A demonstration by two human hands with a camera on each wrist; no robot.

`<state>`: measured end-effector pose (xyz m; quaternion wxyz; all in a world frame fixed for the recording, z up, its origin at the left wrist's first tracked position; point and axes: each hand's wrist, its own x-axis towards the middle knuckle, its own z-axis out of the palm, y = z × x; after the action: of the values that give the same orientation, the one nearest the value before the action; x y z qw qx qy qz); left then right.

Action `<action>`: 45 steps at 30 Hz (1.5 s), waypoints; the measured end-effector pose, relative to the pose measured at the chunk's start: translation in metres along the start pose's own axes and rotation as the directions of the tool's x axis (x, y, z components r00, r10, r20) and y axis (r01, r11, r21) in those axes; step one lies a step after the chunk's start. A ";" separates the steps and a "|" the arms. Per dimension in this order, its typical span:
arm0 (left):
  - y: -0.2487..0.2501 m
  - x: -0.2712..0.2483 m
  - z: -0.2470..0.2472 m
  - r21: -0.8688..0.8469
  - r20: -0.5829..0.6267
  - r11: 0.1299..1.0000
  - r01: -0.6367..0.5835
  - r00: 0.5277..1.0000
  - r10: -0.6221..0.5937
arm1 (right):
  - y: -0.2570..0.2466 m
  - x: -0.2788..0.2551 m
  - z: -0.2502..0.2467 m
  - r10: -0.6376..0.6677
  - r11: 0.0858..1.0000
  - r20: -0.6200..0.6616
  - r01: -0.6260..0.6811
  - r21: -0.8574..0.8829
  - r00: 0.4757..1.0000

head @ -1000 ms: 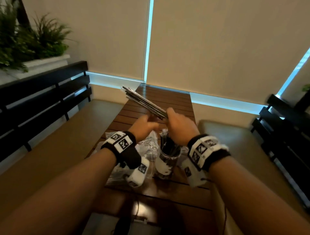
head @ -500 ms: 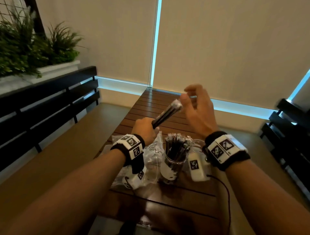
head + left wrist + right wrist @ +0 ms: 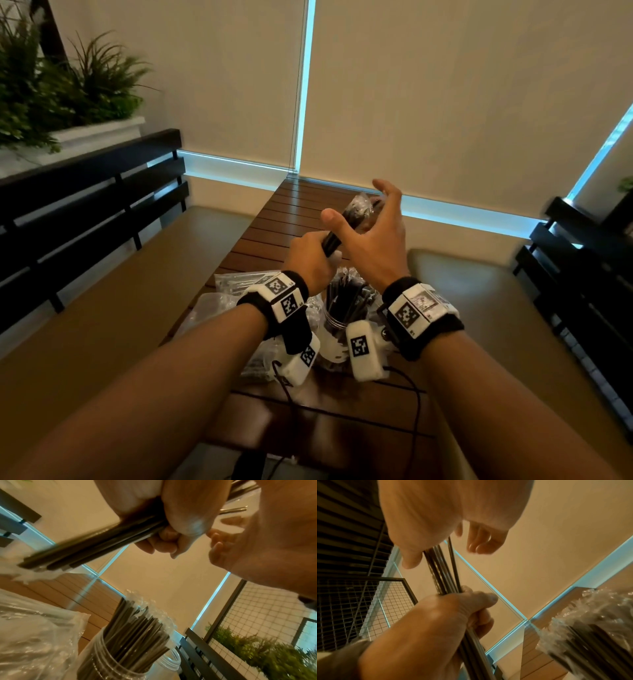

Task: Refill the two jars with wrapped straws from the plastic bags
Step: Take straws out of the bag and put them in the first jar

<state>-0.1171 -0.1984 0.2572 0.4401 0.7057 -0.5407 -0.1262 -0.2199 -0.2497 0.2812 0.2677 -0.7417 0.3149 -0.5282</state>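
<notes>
The left hand (image 3: 310, 255) is raised above the worktop (image 3: 274, 219), its grip clamped round the lower end of a bundle of wrapped straws (image 3: 356, 214) tilting up and away; the right hand (image 3: 371, 240) cups the bundle's upper end, fingers spread and loosely bent, thumb against the straws; below the wrists a jar (image 3: 120, 661) stands packed with straws, a second, clear jar (image 3: 169, 664) just behind it, plastic bags (image 3: 219, 305) lying at its left near the worktop's edge; beyond, bare slats run to the blinds.

Black straws (image 3: 334, 236) in clear wrappers, the jar (image 3: 109, 660) clear with more black straws; tabletop (image 3: 274, 219) reddish-brown slats; wristbands (image 3: 277, 301) black with black-and-white square markers; blurred bags (image 3: 34, 635) seemingly clear.
</notes>
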 end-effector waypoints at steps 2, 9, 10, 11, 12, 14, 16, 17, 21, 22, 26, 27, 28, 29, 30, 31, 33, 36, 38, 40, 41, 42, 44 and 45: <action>0.003 0.001 0.003 -0.023 0.027 1.000 -0.018 0.999 0.019 | -0.001 0.002 0.000 -0.011 0.999 0.001 0.010 0.032 1.000; 0.007 -0.001 0.007 -0.040 0.050 0.999 -0.024 0.998 0.026 | -0.007 -0.003 -0.005 -0.121 0.992 0.001 0.121 -0.027 0.993; 0.010 0.001 0.007 -0.051 0.050 0.999 -0.011 0.999 0.014 | -0.007 -0.006 -0.004 -0.089 0.996 -0.005 0.090 0.007 0.996; 0.012 0.002 0.006 -0.059 0.040 0.998 -0.009 0.999 0.011 | -0.005 -0.007 -0.004 -0.048 0.997 -0.024 0.050 0.058 0.999; 0.014 0.004 0.007 -0.057 0.024 0.998 -0.009 1.000 0.011 | -0.004 -0.006 -0.005 0.005 0.992 -0.031 -0.001 0.127 1.000; 0.014 0.009 0.011 -0.052 0.029 0.999 -0.010 1.000 0.012 | -0.003 -0.003 -0.006 0.098 0.966 0.010 -0.098 0.239 0.995; 0.014 0.012 0.015 -0.018 0.086 0.998 -0.056 0.995 0.057 | -0.001 0.002 -0.007 0.055 0.990 0.032 -0.059 0.129 0.998; 0.013 0.013 0.017 -0.010 0.137 0.997 -0.075 0.988 0.075 | -0.003 0.004 -0.010 0.003 1.000 0.028 -0.004 0.024 1.000; -0.022 0.015 0.022 0.195 0.256 0.978 -0.070 0.967 0.018 | -0.001 0.018 -0.033 -0.026 0.997 -0.074 0.020 -0.078 0.997; -0.032 0.010 0.021 0.275 0.303 0.960 -0.057 0.952 -0.030 | 0.005 0.023 -0.038 -0.006 0.996 -0.123 -0.005 -0.090 0.992; -0.063 -0.013 0.027 0.457 0.489 0.884 -0.097 0.858 -0.158 | 0.030 0.028 -0.044 0.082 0.981 -0.194 -0.114 -0.158 0.978; -0.068 -0.018 0.031 0.467 0.512 0.878 -0.110 0.842 -0.167 | 0.034 0.027 -0.043 0.093 0.975 -0.192 -0.128 -0.180 0.977; -0.071 -0.020 0.037 0.474 0.530 0.870 -0.135 0.833 -0.160 | 0.039 0.025 -0.041 0.102 0.970 -0.186 -0.139 -0.198 0.977; -0.073 -0.022 0.042 0.478 0.542 0.866 -0.146 0.825 -0.160 | 0.043 0.022 -0.039 0.108 0.965 -0.182 -0.147 -0.216 0.977; -0.075 -0.023 0.046 0.467 0.541 0.872 -0.146 0.827 -0.152 | 0.049 0.019 -0.037 0.115 0.961 -0.168 -0.153 -0.231 0.979; -0.075 -0.023 0.049 0.456 0.533 0.880 -0.136 0.833 -0.147 | 0.053 0.016 -0.033 0.117 0.959 -0.145 -0.150 -0.243 0.982; -0.077 -0.021 0.054 0.445 0.506 0.886 -0.130 0.853 -0.129 | 0.063 0.008 -0.024 0.126 0.952 -0.084 -0.144 -0.268 0.988; -0.077 -0.016 0.059 0.446 0.478 0.884 -0.139 0.872 -0.104 | 0.076 -0.009 -0.010 0.151 0.926 0.056 -0.121 -0.356 0.987; -0.079 -0.015 0.061 0.446 0.468 0.883 -0.146 0.879 -0.091 | 0.085 -0.025 -0.003 0.171 0.891 0.144 -0.091 -0.446 0.975; -0.081 -0.015 0.062 0.453 0.468 0.877 -0.157 0.880 -0.085 | 0.092 -0.038 0.001 0.170 0.814 0.186 -0.032 -0.581 0.968; -0.082 -0.016 0.062 0.451 0.473 0.878 -0.162 0.878 -0.081 | 0.093 -0.040 0.001 0.165 0.775 0.179 -0.015 -0.632 0.970; -0.083 -0.016 0.061 0.444 0.474 0.880 -0.166 0.877 -0.074 | 0.096 -0.040 0.001 0.152 0.755 0.156 -0.013 -0.655 0.976; -0.086 -0.015 0.061 0.428 0.474 0.888 -0.168 0.878 -0.062 | 0.096 -0.031 -0.001 0.094 0.762 0.111 0.000 -0.648 0.989; -0.086 -0.015 0.061 0.421 0.474 0.892 -0.168 0.879 -0.058 | 0.095 -0.025 -0.002 0.035 0.767 0.091 0.032 -0.641 0.995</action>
<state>-0.1068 -0.2123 0.1516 0.1226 0.7193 -0.6662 -0.1538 -0.2453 -0.2940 0.1967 0.0138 -0.8132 0.4636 -0.3516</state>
